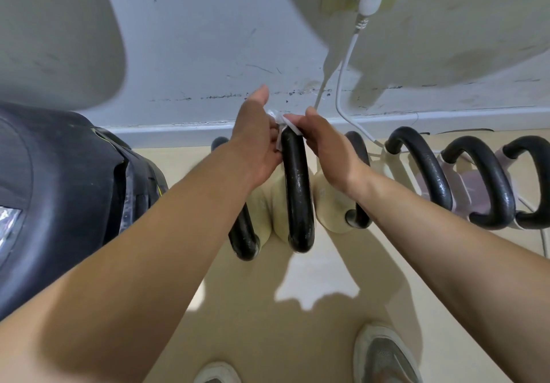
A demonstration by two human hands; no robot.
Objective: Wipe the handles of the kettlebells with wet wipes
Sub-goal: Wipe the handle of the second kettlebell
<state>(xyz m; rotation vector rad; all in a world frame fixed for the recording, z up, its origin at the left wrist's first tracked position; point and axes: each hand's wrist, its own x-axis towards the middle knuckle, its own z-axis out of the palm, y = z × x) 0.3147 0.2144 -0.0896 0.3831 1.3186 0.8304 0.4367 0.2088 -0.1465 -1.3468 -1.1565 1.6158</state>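
Note:
A row of kettlebells stands on the floor along the wall. The middle one has a cream body and a black handle. A white wet wipe is draped over the far end of that handle. My left hand pinches the wipe from the left side of the handle. My right hand pinches it from the right side, thumb on top. Another cream kettlebell's black handle shows under my left forearm. A third sits behind my right hand.
Pinkish kettlebells with black handles stand to the right. A white cable hangs from a wall plug down to the floor. A large black padded object fills the left. My shoes are at the bottom.

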